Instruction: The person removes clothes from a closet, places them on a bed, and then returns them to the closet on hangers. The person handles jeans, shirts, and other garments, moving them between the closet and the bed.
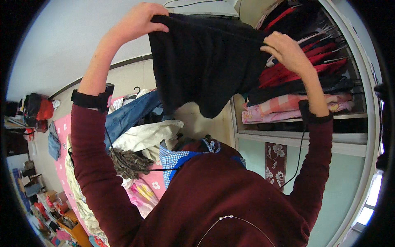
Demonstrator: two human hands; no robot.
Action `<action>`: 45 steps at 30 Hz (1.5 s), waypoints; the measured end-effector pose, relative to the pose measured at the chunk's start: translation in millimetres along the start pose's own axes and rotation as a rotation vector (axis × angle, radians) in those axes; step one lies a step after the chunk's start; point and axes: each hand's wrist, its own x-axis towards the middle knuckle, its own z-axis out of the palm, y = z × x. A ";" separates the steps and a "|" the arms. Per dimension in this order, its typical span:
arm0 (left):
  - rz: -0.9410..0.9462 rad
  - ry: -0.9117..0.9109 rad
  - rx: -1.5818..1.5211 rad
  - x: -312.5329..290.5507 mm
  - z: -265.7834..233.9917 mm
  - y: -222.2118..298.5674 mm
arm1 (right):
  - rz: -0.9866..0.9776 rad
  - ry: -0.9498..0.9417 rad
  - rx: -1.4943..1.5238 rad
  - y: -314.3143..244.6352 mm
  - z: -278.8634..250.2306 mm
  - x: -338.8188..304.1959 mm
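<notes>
Both grips pinching, black garment [203, 61] hanging between

You have only one view, from the wide fisheye camera on your head. It looks down along your dark red knitted sweater [230, 193] and out past your raised left hand [138, 20] and right hand [288, 51], which are very near the lens. Straight edges of the open wardrobe with pale frame [362, 103] bend near the rim.

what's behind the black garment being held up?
The black garment held by left hand and right hand covers the wardrobe's left part. Beside it: hanging red clothes, folded pink fabric. Directly behind: hidden.
</notes>
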 end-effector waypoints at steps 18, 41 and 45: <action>-0.039 0.313 0.200 33.5 -45.2 -16.1 | -0.057 0.179 -0.160 54.5 -59.4 61.7; -0.217 0.515 0.347 34.5 -108.9 0.9 | 0.374 0.260 0.475 54.8 -97.1 103.1; -0.241 0.508 0.237 34.7 -124.5 -20.3 | 0.391 0.235 0.313 47.5 -117.0 115.4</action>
